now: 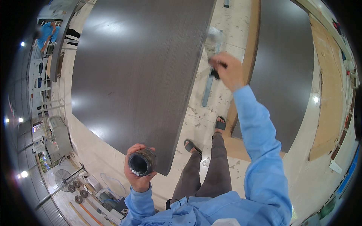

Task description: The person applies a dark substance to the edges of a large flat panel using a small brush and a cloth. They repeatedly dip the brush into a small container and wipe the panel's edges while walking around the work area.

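Note:
My left hand (pixel 137 179) is wrapped round a dark, open-mouthed cylindrical container (pixel 142 162) with a worn, smeared-looking wall and pale flecks at its rim. Its mouth faces up towards me, and the inside is dark. It is beside the near corner of a large grey-brown wood-grain panel (pixel 139 67). My right hand (pixel 228 69) is closed on a tool (pixel 215 73) with black parts. A blurred, translucent shape (pixel 215 35) shows beyond this hand, and whether it belongs to the tool I cannot tell. The hand is over the gap right of the panel.
A second dark panel (pixel 283 75) lies to the right on brown board (pixel 252 49). Metal bars (pixel 207 90) show in the gap between the panels. At the far left a person in blue (pixel 47 35) stands by another panel edge (pixel 60 45). A round fan (pixel 63 179) stands lower left.

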The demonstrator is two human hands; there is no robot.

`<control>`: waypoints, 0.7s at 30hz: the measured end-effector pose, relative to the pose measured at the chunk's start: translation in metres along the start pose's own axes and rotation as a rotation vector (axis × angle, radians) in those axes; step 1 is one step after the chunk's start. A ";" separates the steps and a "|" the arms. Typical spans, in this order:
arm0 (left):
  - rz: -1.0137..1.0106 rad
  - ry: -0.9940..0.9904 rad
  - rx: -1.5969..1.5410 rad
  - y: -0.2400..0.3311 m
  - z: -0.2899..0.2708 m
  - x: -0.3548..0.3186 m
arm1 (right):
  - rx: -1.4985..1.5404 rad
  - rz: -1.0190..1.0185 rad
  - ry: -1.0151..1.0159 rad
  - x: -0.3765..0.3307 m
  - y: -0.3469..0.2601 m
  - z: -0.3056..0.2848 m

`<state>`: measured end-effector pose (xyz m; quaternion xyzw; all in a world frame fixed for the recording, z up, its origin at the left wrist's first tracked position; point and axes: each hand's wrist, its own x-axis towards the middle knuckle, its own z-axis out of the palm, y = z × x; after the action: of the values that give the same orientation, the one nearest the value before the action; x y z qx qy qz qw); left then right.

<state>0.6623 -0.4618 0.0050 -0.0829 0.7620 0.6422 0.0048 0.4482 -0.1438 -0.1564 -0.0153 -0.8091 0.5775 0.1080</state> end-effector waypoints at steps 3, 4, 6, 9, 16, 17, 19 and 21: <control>-0.007 0.010 0.001 0.002 -0.004 -0.001 | 0.061 -0.018 -0.277 -0.037 -0.008 -0.001; -0.021 0.020 0.013 0.001 -0.004 -0.001 | 0.106 -0.107 -0.194 -0.042 -0.006 -0.001; -0.023 0.032 0.003 -0.001 -0.004 0.000 | 0.155 -0.206 -0.116 -0.042 0.002 0.000; -0.026 0.042 0.006 -0.004 -0.004 0.000 | 0.088 -0.118 0.017 -0.035 0.006 0.005; -0.027 0.002 0.004 -0.005 -0.012 -0.006 | 0.118 -0.133 -0.260 -0.085 -0.030 0.005; -0.027 0.009 -0.005 -0.007 -0.013 -0.006 | 0.187 -0.198 -0.250 -0.088 -0.030 0.005; -0.029 0.012 -0.014 -0.011 -0.014 -0.008 | 0.082 -0.102 -0.101 -0.086 -0.025 0.005; -0.018 0.009 -0.018 -0.013 -0.016 -0.009 | 0.064 -0.044 0.042 -0.082 -0.018 0.007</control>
<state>0.6744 -0.4789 -0.0041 -0.0928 0.7555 0.6485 0.0065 0.5285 -0.1689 -0.1544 -0.0060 -0.7879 0.6000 0.1381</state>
